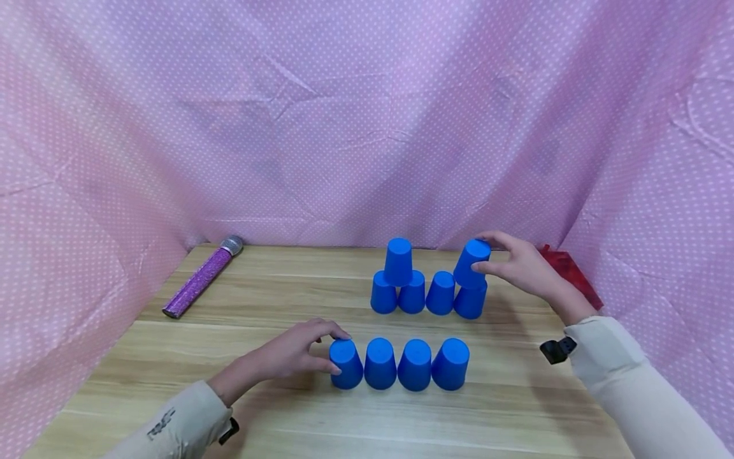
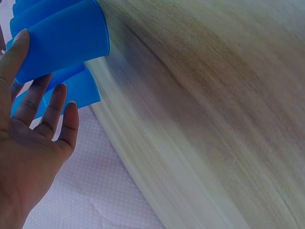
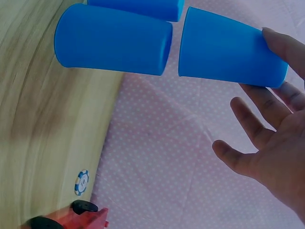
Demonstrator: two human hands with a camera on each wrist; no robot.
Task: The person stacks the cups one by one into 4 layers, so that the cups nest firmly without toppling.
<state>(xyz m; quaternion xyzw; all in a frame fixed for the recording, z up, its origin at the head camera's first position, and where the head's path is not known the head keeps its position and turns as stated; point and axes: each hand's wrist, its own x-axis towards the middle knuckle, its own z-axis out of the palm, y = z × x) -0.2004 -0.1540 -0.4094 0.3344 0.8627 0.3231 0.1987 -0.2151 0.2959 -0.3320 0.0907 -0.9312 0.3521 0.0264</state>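
In the back row, several upside-down blue cups (image 1: 441, 293) stand side by side, with one blue cup (image 1: 398, 261) resting across the left pair. My right hand (image 1: 518, 264) pinches another upside-down blue cup (image 3: 228, 50) between thumb and fingers. It is held over the right pair, and the right wrist view shows a narrow gap between it and the cup (image 3: 114, 40) beneath. Nearer me, more upside-down blue cups (image 1: 414, 364) form a front row. My left hand (image 1: 295, 350) grips the leftmost one (image 1: 346, 364), thumb on its near side and fingers behind.
A glittery purple microphone (image 1: 201, 280) lies at the table's left. Behind the right forearm is a red toy (image 1: 570, 274), whose black wheels (image 3: 85, 206) show in the right wrist view beside a blue-and-white chip (image 3: 81, 182). Pink dotted cloth (image 1: 344, 127) surrounds the wooden table (image 1: 275, 280).
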